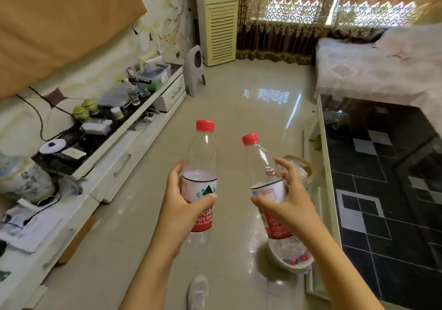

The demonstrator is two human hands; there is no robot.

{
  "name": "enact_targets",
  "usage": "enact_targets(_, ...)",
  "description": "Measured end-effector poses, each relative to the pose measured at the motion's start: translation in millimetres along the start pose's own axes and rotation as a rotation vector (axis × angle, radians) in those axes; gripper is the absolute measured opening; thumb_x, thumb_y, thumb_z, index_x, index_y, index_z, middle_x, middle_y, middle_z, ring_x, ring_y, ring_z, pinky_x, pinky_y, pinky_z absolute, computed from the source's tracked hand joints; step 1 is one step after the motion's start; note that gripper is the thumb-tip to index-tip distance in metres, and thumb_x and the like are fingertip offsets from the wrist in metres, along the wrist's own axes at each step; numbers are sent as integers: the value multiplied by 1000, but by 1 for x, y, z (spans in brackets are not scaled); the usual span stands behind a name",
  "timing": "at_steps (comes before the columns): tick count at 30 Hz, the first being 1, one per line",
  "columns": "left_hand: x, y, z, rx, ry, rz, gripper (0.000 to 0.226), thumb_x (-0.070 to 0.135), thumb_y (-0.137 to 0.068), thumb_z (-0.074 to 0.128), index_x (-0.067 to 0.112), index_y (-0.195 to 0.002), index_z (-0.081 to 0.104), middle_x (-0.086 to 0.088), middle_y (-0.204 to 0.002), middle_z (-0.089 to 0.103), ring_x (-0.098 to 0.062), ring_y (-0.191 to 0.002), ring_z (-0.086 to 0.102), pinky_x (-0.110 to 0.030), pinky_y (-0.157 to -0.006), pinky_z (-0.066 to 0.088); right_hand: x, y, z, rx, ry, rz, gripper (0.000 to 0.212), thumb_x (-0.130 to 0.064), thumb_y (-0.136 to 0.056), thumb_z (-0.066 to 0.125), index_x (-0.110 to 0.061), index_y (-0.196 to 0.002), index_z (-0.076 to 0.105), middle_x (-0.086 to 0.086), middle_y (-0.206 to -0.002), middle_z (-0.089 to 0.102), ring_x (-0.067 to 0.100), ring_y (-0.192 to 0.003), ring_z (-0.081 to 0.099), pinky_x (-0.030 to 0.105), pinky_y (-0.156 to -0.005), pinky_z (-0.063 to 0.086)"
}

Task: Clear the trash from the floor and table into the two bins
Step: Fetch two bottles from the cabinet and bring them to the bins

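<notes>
Left hand point(181, 199) grips one red-capped bottle point(202, 166) | right hand point(287, 204) grips another bottle point(265, 180) | both aloft over floor point(229, 99) | bins point(300, 166) beside desk point(327, 166) hold trash already | bottles not yet binned, looks midway

Glossy beige tile floor point(239, 109), cluttered white TV cabinet point(114, 156) left, backlit curtains point(287, 15), possibly sofa point(373, 70) right

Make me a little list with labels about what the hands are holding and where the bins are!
left hand: grips a clear plastic bottle, upright, red cap on
left bottle: looks empty, red and white label
right hand: holds a second bottle, tilted
right bottle: clear, red cap on, looks empty
near bin: white, on the floor under the right forearm, trash inside
far bin: behind the right hand, beside the dark table
</notes>
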State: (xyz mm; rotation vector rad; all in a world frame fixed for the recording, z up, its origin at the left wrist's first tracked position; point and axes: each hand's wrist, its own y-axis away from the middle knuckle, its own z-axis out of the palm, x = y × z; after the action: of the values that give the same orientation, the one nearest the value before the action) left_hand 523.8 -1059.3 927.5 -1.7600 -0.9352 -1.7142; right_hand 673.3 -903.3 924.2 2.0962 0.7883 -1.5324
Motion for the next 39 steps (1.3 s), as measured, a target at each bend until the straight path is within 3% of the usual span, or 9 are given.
enact_targets(7,-11,-152,69,-361,-31,-30,91,-6,-71,75,45,-135,35,13,-126,57,-2,-102,64,-20,-80,55,46,-82,-28,233,-30,211,85,-4,-71,79,-36,-132,30,-14,-113,52,-8,-84,61,7,-63,48)
enact_targets(9,-10,-191,91,-470,-40,-45,92,1,-64,76,50,-131,36,16,-124,57,1,-101,63,-16,-78,54,57,-99,-35,311,-33,296,85,-6,-70,80,-37,-132,29,-16,-114,50,-9,-87,60,5,-63,47)
enact_targets(13,-13,-259,138,-651,-86,-111,82,17,-58,73,56,-124,43,13,-122,57,-9,-102,64,-24,-77,55,83,-123,-46,481,-38,419,85,-6,-69,80,-37,-131,31,-21,-116,47,-15,-92,55,3,-66,46)
enact_targets(16,-21,-293,180,-747,-141,-165,73,38,-54,79,53,-119,49,13,-118,60,-16,-101,66,-34,-79,58,105,-135,-56,590,-47,506,86,-6,-68,80,-39,-132,32,-19,-121,48,-7,-99,57,13,-75,51)
enact_targets(21,-43,-320,254,-929,-224,-200,65,50,-53,77,56,-113,51,19,-119,60,-7,-102,64,-25,-78,55,148,-161,-80,687,-62,615,89,-13,-67,82,-39,-135,31,-11,-124,49,5,-98,59,18,-74,51)
enact_targets(25,-62,-336,304,-1040,-258,-200,63,39,-62,78,51,-118,52,22,-122,59,2,-103,62,-19,-78,54,182,-179,-95,718,-75,673,87,-16,-66,82,-40,-133,32,-8,-127,48,6,-104,56,20,-76,51)
enact_targets(32,-96,-365,364,-1192,-331,-257,62,33,-65,77,45,-121,53,23,-113,64,0,-100,64,-23,-81,54,235,-199,-104,902,-116,810,92,-33,-49,84,-53,-125,35,-4,-128,48,18,-114,53,46,-93,51)
enact_targets(35,-111,-380,387,-1261,-377,-296,61,30,-68,80,42,-122,53,14,-111,67,-8,-100,66,-35,-89,55,253,-207,-106,1021,-170,854,92,-34,-44,84,-52,-122,39,-4,-126,50,19,-113,54,47,-93,51)
enact_targets(39,-133,-396,419,-1350,-394,-339,56,18,-75,78,39,-120,53,11,-107,68,-10,-96,68,-33,-84,57,272,-216,-103,1165,-250,892,89,-24,-48,87,-45,-122,43,-5,-125,51,15,-107,57,43,-90,54)
